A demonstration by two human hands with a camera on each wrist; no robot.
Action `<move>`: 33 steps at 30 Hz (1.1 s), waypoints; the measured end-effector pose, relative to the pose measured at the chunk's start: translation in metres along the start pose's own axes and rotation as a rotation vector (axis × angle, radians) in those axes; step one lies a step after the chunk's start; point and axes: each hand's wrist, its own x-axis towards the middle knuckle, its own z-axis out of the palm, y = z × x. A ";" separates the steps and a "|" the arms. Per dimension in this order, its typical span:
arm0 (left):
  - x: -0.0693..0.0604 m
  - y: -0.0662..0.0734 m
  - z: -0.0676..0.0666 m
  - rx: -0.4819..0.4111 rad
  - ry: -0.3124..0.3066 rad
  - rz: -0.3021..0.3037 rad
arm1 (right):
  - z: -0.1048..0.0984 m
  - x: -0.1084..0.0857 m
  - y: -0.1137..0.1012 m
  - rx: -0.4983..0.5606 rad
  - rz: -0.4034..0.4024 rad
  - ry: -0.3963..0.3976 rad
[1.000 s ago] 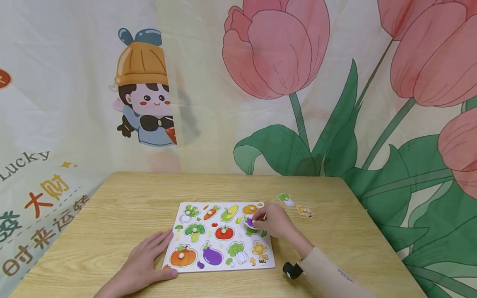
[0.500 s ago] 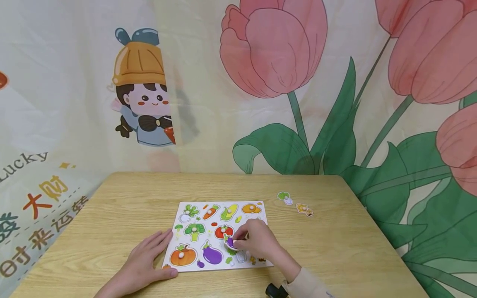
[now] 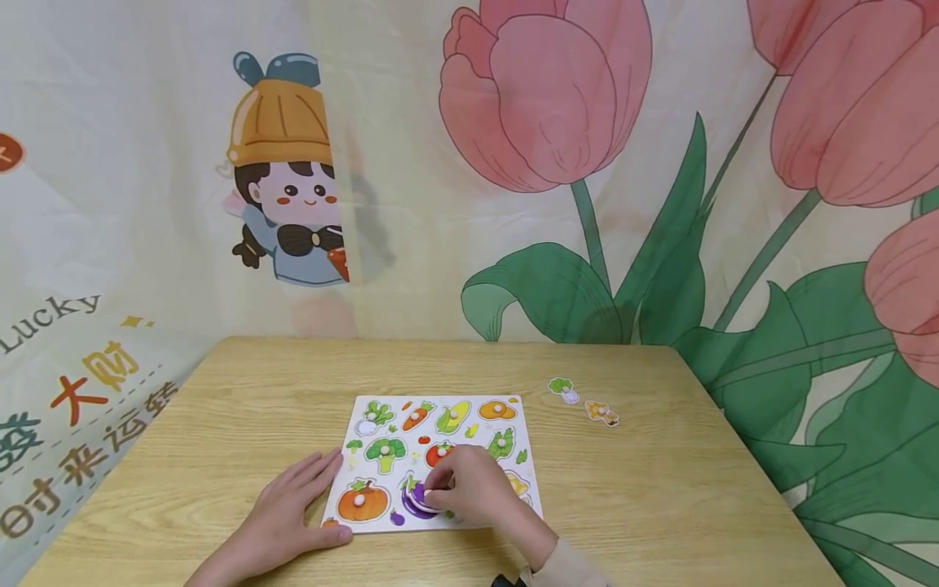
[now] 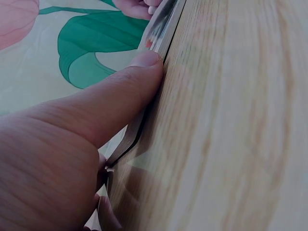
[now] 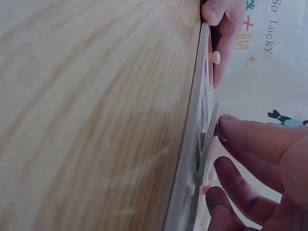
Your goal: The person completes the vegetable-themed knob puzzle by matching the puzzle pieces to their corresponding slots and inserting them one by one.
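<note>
A white vegetable puzzle board (image 3: 370, 527) lies flat on the table. My left hand (image 3: 282, 509) rests along the board's left side, thumb at the near-left corner with its tip on the edge; the left wrist view shows that thumb (image 4: 130, 86) close up. Over the eggplant slot, my right hand (image 3: 477, 489) pinches a purple eggplant piece (image 3: 416, 496) by its small knob. Seen from the right wrist, the eggplant piece (image 5: 210, 142) is tilted just above the board, partly overlapping it. My right hand covers the neighbouring slot in the head view.
Pumpkin (image 3: 362, 501), broccoli (image 3: 385, 456), carrot (image 3: 418, 416) and other knobbed pieces sit in the board. A bok choy piece (image 3: 563, 390) and a mushroom piece (image 3: 601, 412) lie on the wooden table (image 3: 645, 489) to the right, beyond the board. A printed curtain hangs behind.
My right hand has carried the eggplant piece from the board's right side leftward and nearer, to over the eggplant slot. The left hand and board have stayed in place.
</note>
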 end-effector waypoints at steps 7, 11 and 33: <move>0.000 0.002 -0.001 -0.003 0.002 0.004 | 0.007 0.004 -0.002 -0.018 0.002 -0.004; 0.001 0.004 -0.001 -0.005 -0.003 0.000 | 0.004 0.003 -0.001 0.009 0.004 -0.037; 0.000 0.003 -0.003 -0.011 -0.012 -0.008 | 0.015 0.008 -0.010 -0.005 -0.005 0.017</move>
